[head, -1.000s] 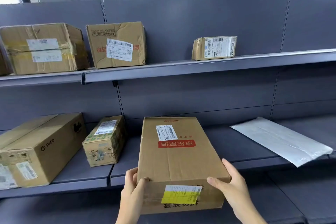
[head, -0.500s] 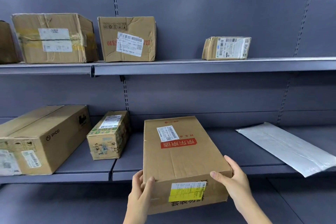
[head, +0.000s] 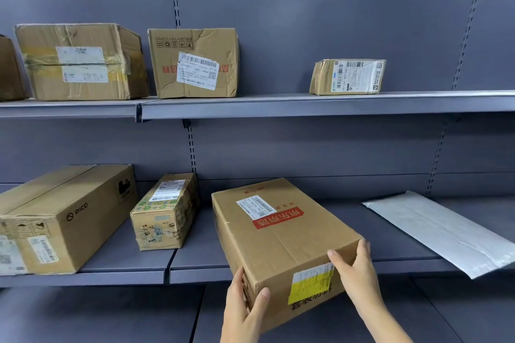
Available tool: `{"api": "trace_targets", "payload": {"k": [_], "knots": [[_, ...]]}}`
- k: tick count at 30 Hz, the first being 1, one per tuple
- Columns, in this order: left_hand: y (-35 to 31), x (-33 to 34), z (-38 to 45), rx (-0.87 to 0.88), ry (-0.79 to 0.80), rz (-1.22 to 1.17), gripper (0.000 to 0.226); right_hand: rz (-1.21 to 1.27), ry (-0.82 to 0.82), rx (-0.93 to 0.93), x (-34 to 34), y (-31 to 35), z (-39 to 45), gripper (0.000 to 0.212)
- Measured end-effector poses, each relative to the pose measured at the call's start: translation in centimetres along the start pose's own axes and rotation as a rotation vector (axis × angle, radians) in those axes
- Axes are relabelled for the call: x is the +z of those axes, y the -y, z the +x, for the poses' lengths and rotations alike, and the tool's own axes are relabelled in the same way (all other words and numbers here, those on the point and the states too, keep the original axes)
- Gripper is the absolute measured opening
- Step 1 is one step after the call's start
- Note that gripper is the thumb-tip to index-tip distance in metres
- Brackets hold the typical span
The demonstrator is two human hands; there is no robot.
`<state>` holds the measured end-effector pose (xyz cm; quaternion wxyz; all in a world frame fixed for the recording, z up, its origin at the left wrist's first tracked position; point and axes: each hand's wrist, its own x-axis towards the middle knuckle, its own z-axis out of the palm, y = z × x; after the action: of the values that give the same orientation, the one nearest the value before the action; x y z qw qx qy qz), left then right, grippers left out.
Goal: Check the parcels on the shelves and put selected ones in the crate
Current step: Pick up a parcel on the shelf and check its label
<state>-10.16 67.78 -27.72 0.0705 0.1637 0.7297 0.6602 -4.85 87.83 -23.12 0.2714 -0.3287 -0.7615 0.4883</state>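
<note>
Box [head: 281, 234]: brown cardboard, white label and red sticker on top, yellow label on near end. Far end over lower shelf [head: 125, 264], near end overhanging front edge; whether resting on it cannot be told. Long axis running away from person, skewed up-left. Left hand [head: 242, 306]: curled round near-left bottom corner, thumb on end face. Right hand [head: 354, 270]: gripping near-right top corner, fingers over edge. Box between both hands, directly ahead; neither hand nearer. Crate not in view. Likely next: draw box toward body, clear of shelf.
</note>
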Motion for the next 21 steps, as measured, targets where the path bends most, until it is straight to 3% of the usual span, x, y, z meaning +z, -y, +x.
{"api": "trace_targets", "payload": {"k": [3, 8, 13, 17, 21], "knots": [[0.6, 0.6, 0.1, 0.025, -0.001, -0.011, 0.074, -0.06, 0.016, -0.003, 0.0, 0.3, -0.1, 0.083], [0.7, 2.1, -0.2, 0.099, 0.077, 0.134, 0.07, -0.041, 0.175, 0.003, 0.7, 1.0, -1.5, 0.1], [0.9, 3.6, -0.1, 0.112, 0.218, 0.242, 0.073, -0.226, 0.244, -0.183, 2.1, 1.3, -2.7, 0.114], [1.2, 3.5, 0.7, 0.13, 0.32, 0.321, 0.076, -0.514, 0.219, -0.284, 2.5, 1.7, -2.8, 0.099], [1.3, 2.0, 1.7, 0.184, 0.242, 0.372, 0.058, -0.606, 0.209, -0.373, 1.6, 1.5, -2.3, 0.081]]}}
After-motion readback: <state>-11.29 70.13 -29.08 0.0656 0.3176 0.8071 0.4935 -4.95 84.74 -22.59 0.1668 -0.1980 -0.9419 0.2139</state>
